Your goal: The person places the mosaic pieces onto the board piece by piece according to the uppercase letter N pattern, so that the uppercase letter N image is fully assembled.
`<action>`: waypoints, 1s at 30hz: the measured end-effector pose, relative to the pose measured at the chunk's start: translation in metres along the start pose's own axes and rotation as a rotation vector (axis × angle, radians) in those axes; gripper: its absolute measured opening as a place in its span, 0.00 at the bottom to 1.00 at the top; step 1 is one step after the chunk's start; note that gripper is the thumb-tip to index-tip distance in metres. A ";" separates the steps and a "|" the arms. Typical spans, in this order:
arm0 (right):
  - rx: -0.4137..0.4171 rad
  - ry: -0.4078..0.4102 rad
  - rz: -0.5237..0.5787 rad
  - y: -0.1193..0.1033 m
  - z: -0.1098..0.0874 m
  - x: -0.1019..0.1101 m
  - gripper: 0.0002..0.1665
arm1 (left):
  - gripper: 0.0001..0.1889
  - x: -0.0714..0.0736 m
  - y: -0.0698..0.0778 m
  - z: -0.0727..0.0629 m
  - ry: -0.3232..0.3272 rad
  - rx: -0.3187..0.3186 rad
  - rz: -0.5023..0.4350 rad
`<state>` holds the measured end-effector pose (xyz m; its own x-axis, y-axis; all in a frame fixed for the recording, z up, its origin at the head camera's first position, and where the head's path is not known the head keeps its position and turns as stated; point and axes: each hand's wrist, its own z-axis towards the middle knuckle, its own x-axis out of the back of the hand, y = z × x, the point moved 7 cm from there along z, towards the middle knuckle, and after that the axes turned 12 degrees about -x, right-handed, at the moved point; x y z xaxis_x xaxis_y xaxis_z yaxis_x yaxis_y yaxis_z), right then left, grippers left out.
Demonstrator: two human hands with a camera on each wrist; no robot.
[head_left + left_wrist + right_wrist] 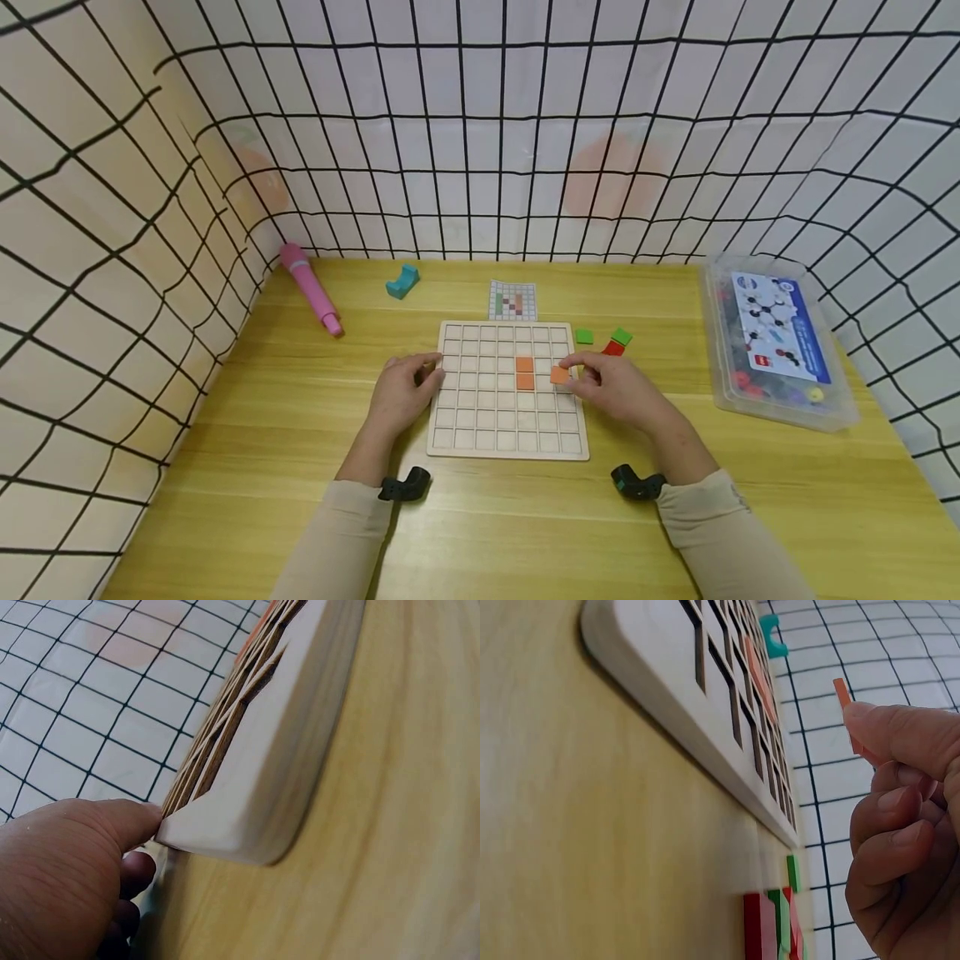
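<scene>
A pale wooden grid board point(465, 448) lies on the table, with two orange square tiles point(524, 372) seated one behind the other in its cells. My right hand point(617, 390) pinches another orange tile point(842, 694) between thumb and fingers, raised over the board's right side. In the right wrist view, this tile is seen edge-on, apart from the board, and the other fingers curl below. At the board's left edge rests my left hand point(399, 390), touching the rim with thumb and index fingertips. In the left wrist view, the thumb point(135, 821) meets the board's rim.
Green tiles point(584, 337) and red tiles point(613, 348) lie right of the board. Behind it is a small pattern card point(513, 301). A pink microphone point(311, 287), teal block point(403, 282) and clear plastic box point(776, 342) stand farther out. Black wire mesh point(465, 167) encloses the table.
</scene>
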<state>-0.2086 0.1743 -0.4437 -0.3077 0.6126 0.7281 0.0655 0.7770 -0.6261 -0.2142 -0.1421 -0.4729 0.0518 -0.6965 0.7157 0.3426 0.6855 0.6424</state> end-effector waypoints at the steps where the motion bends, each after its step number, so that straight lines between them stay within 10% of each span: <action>1: -0.002 0.001 -0.003 -0.001 0.000 -0.002 0.17 | 0.17 -0.001 0.000 0.000 0.000 -0.004 0.002; 30: 0.035 -0.119 0.005 -0.022 -0.002 -0.046 0.16 | 0.17 -0.002 -0.001 0.000 -0.005 -0.006 -0.001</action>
<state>-0.1941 0.1292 -0.4631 -0.4185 0.5929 0.6880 0.0346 0.7674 -0.6403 -0.2145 -0.1421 -0.4751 0.0469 -0.6964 0.7161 0.3481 0.6833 0.6418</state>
